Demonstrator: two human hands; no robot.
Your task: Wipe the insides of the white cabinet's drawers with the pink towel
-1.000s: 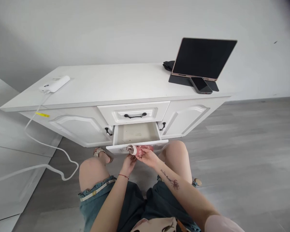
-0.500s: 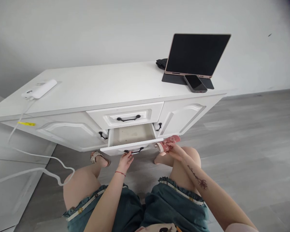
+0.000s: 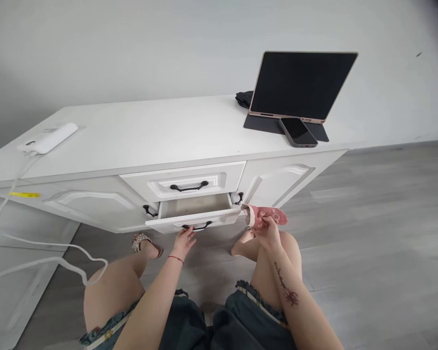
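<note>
My left hand point(image 3: 185, 241) is at the black handle point(image 3: 197, 226) of the lower drawer point(image 3: 164, 225), its fingers closed around the handle's left end. This drawer stands partly pulled out, and the bit of its inside that shows is a bare pale bottom. To the right of the drawer front, my right hand point(image 3: 269, 236) pinches a pink patterned sock point(image 3: 279, 215) with a white cuff. The sock hangs sideways in the air, its cuff near the drawer's right corner.
On the white cabinet top point(image 3: 149, 131) stand a tablet point(image 3: 302, 85) on a dark stand, a phone point(image 3: 298, 132), a black folded item point(image 3: 244, 99) and a white power strip point(image 3: 49, 139). Its cable point(image 3: 58, 260) hangs at the left. Above is a shut upper drawer point(image 3: 186, 177).
The lower drawer has slid partway in, with my left hand still at its handle. My right hand has moved right, and the sock shows flatter and more fully.
</note>
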